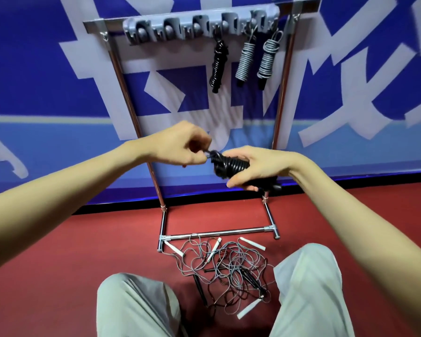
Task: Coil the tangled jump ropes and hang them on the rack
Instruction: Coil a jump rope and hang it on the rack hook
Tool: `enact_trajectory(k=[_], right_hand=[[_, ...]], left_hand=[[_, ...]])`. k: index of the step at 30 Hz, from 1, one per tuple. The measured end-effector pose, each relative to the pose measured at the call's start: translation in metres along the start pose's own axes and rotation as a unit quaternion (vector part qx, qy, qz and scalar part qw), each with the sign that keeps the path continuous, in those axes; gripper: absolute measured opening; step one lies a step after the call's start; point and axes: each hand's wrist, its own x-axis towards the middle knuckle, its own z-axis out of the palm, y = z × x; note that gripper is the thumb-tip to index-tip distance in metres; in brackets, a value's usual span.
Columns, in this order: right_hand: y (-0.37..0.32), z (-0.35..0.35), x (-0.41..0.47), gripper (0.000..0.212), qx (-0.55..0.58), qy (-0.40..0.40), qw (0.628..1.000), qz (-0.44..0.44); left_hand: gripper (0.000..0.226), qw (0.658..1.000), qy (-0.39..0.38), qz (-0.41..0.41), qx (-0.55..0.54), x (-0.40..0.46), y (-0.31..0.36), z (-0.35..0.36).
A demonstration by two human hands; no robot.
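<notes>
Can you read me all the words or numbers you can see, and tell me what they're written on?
Blue banner behind the rack: big white strokes of giant characters, cut off by the picture's edges and partly hidden, so no whole word can be read.
Hook bar, hanging ropes, held black rope, floor ropes: no writing visible.

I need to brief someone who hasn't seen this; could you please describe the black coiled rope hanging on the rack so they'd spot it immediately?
Find the chrome rack standing against the blue banner; its grey hook strip carries three coiled jump ropes at the right end. The black coiled rope is the leftmost of the three, the only all-black bundle beside two grey-and-white ones.
</notes>
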Motion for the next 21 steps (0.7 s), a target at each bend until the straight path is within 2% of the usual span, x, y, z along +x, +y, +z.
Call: enact_trajectory(k=[4, 6, 9, 12, 14, 18, 21], right_hand=[[-0.010, -0.022, 0.024, 0.030, -0.008, 0.191, 0.981, -0.031], [-0.016, -0.034, 0.038, 0.033, -0.013, 0.259, 0.964, -0.058], [-0.027, -0.053, 0.060, 0.046, 0.000, 0.340, 0.936, -0.092], [-0.035, -0.076, 0.084, 0.043, -0.002, 0.378, 0.917, -0.127], [-0.036, -0.090, 0.098, 0.037, -0.013, 0.380, 0.916, -0.128], [-0.044, -0.120, 0.126, 0.030, -0.089, 0.390, 0.907, -0.129], [-0.055, -0.141, 0.145, 0.033, -0.138, 0.401, 0.899, -0.110]], left_hand=[[0.013, 0.988, 0.138, -0.042, -0.050, 0.032, -0.012, -0.028], [0.016, 0.969, 0.187, -0.080, -0.138, 0.050, -0.015, -0.041], [0.018, 0.905, 0.208, -0.157, -0.335, 0.075, -0.017, -0.059], [0.017, 0.861, 0.209, -0.167, -0.432, 0.093, -0.026, -0.078], [0.018, 0.860, 0.231, -0.172, -0.420, 0.103, -0.036, -0.090], [0.021, 0.892, 0.273, -0.174, -0.315, 0.120, -0.056, -0.116], [0.021, 0.888, 0.294, -0.179, -0.303, 0.131, -0.072, -0.132]])
